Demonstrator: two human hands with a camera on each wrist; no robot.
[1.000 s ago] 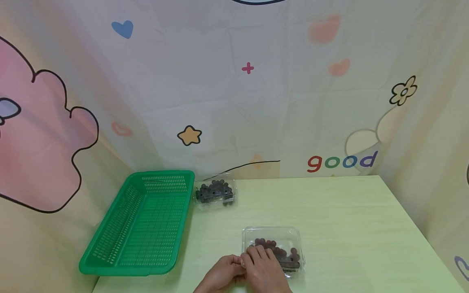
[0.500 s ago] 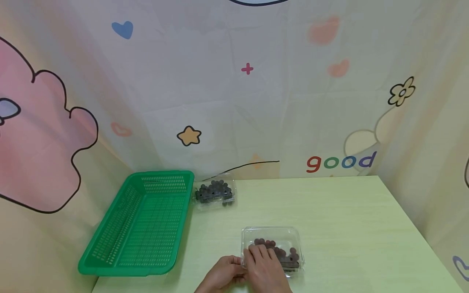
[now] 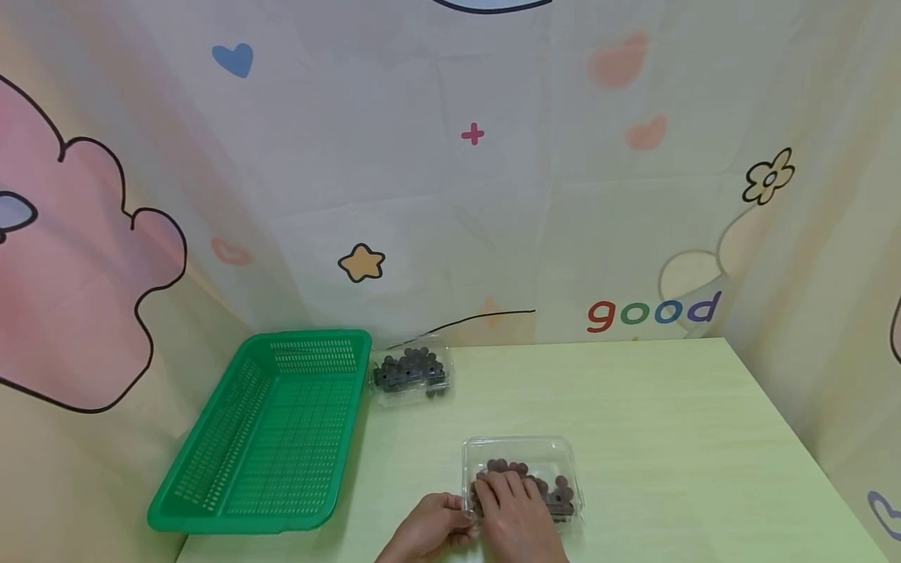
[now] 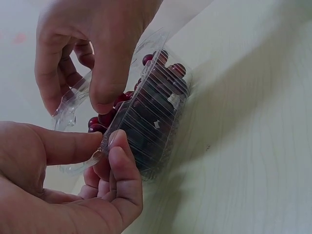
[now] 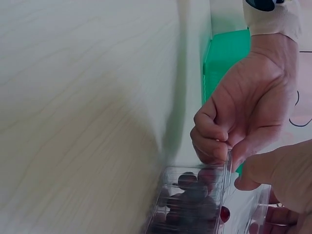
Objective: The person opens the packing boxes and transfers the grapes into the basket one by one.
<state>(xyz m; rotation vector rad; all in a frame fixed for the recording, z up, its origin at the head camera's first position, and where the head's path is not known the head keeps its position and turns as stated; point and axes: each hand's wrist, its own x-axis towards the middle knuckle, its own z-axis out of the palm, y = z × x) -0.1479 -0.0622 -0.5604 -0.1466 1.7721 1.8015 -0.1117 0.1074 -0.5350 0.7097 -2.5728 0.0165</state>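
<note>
The basket [image 3: 296, 438] sits on the bench [image 3: 669, 430], the curtain [image 3: 422, 172] behind it. Just right of the basket's far end lies the far punnet [image 3: 443, 349], grapes [image 3: 411, 371] in it. Farther right, beside the basket's near half, is the near punnet [image 3: 521, 450]; the left hand [image 3: 431, 525] is at its basket-side edge, the right hand [image 3: 519, 518] farther from the basket.

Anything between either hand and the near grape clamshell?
Nothing visible. The left hand pinches the edge of the near clear plastic clamshell directly, and the right hand grips it too. The green basket and second clamshell stand farther left, out of both hands' way.
</note>
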